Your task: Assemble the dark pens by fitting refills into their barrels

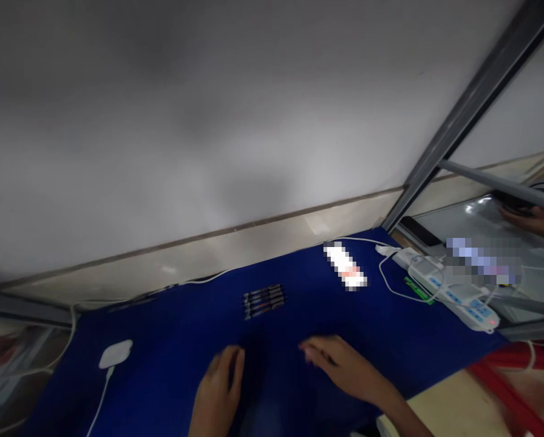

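Several dark pens (263, 301) lie side by side in a small group on the blue table cover (176, 358). Below them and to the left is my left hand (220, 385), its fingers loosely bent and a little apart, holding nothing. My right hand (340, 367) is over the cover, below and to the right of the pens; its fingers are half curled with a gap to the thumb, and nothing shows in it. Neither hand touches the pens.
A white device (116, 354) with a cable lies at left. Back right is a pixelated bright object (345, 266). Farther right are a green item (418, 290), a white power strip (465, 303) with cables, and a metal frame (440, 133). Another person's hand (533, 221) shows beyond.
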The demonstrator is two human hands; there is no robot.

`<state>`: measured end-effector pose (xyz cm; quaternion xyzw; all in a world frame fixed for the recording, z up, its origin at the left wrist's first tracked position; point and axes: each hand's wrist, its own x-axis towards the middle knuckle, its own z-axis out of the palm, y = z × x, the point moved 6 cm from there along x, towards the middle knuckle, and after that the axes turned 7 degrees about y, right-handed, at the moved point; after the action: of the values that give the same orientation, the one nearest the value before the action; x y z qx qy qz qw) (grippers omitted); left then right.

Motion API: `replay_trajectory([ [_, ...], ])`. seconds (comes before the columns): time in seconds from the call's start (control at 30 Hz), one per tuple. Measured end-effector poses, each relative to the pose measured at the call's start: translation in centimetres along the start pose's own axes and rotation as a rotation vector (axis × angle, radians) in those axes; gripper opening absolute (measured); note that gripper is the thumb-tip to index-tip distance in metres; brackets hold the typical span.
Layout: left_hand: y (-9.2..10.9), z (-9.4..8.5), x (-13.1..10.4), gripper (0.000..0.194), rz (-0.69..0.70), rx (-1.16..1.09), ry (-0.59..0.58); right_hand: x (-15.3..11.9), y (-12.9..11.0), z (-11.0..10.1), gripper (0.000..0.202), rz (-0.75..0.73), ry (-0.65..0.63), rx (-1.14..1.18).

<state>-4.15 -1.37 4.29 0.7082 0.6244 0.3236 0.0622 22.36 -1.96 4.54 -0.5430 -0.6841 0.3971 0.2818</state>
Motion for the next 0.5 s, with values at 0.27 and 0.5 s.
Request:
replay_trajectory([
  [0.27, 1.5, 5.0, 5.5, 0.019, 0.193, 0.112, 0.164, 8.9, -1.6, 2.7, 0.022, -0.400, 0.436, -0.361],
  [0.5, 0.6, 6.0, 4.3, 0.021, 0.156, 0.157, 0.124, 8.8, 0.8, 3.4, 0.021, -0.428, 0.474, -0.439],
])
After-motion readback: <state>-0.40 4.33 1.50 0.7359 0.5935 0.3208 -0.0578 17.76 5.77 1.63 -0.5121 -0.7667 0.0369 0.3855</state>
